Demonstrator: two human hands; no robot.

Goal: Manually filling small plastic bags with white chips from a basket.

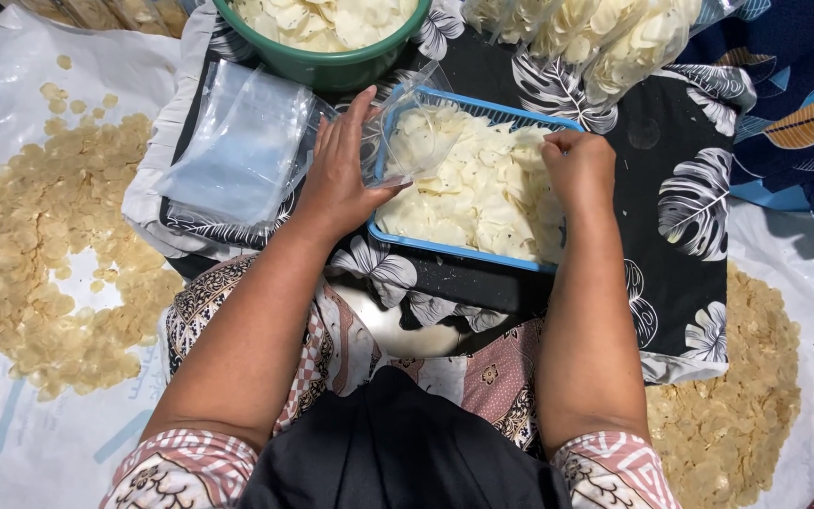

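My left hand (339, 174) is holding a small clear plastic bag (414, 132) open at the near-left corner of the shallow blue plastic tray (463, 251); thumb and fingers are pinching the bag's edge, with its mouth turned toward the tray's contents. For a clean fill, I am judging that this hand should be keeping the mouth wide and low over the tray, so that any chip that slips off drops back in.

Further left, a loose spread of tan dried chips (44, 254) is lying on a white plastic sheet (11, 113), and a stack of empty clear bags (237, 151) is resting just beside my left hand on the black leaf-patterned cloth (671, 170).

The pale white cracker chips (482, 193) are filling the tray between my two hands. They look thin and brittle, so I am judging that light, loose handfuls are better than a hard squeeze.

My right hand (578, 170) is curled, fingertips down, at the tray's far-right corner, closing on chips; how many it is holding I cannot tell.

Above, a green round bowl (332, 66) is holding more chips, and filled clear bags (605, 38) are lying at the upper right. A second tan spread (737, 396) is lying at the far right.
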